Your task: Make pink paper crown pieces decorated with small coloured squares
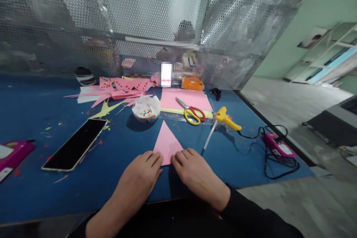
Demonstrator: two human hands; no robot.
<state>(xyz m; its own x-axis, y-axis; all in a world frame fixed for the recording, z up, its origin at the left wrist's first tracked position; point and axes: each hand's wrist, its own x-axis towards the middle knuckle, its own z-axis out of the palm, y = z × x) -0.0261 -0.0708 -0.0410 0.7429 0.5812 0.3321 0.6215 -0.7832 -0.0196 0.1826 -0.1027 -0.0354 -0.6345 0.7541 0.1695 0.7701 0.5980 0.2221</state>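
A pink paper triangle (166,143), apparently folded, lies at the front of the blue table with its tip pointing away from me. My left hand (146,169) grips its lower left corner, the fingers curled and closed on the paper. At the lower right corner, my right hand (191,167) is closed on the edge in the same way. Both thumbs are partly hidden. Beyond the tip stands a white paper cup (152,105) with small coloured pieces inside. Scissors (191,113) with yellow and red handles rest on a stack of pink paper (178,97).
A yellow glue gun (227,119) lies to the right, its black cord running to a magenta box (279,145). On the left are a phone (76,145), another magenta package (15,156) and paper scraps (119,93). A perforated metal screen (150,7) borders the table's back.
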